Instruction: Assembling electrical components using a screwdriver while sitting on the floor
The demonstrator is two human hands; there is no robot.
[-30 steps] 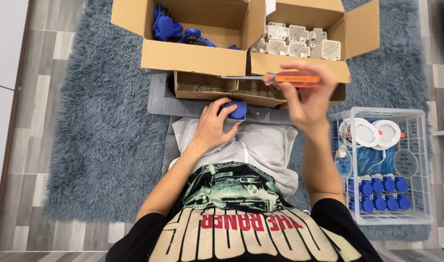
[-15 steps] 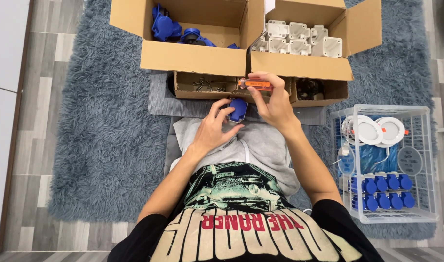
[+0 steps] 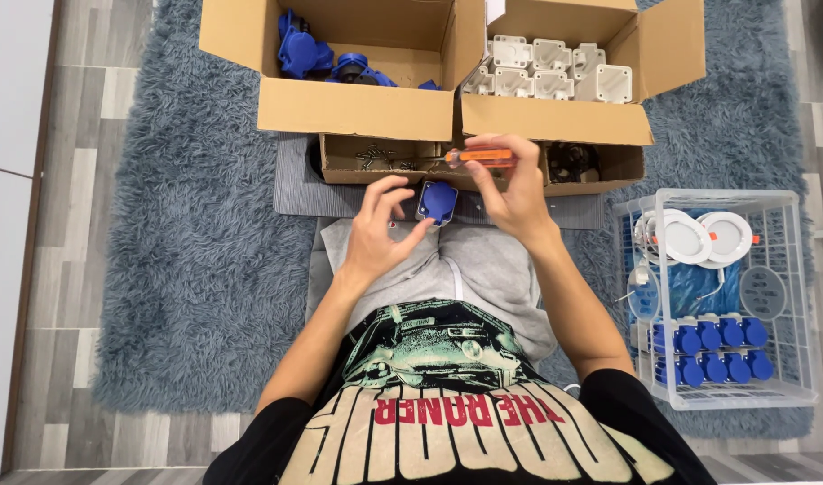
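Head view: orange screwdriver (image 3: 485, 156) now lower, beside blue socket (image 3: 438, 201).

shaggy grey rug (image 3: 187, 269), cardboard boxes (image 3: 353, 110), wire basket (image 3: 802, 296)

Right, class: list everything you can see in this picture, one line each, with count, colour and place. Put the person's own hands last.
Blue socket part: one, blue, held in front of the lap.
Screwdriver: one, orange handle, above the blue part.
Left cardboard box: one, brown, top centre, holding blue parts.
Right cardboard box: one, brown, top right, holding several white housings.
Small low box: one, brown, under the big boxes, holding small metal pieces.
Wire basket: one, white, right, with two round white lamps and rows of blue parts.
Rug: one, grey-blue, shaggy, on the wood-look floor.
Left hand: holds the blue socket part.
Right hand: holds the screwdriver.
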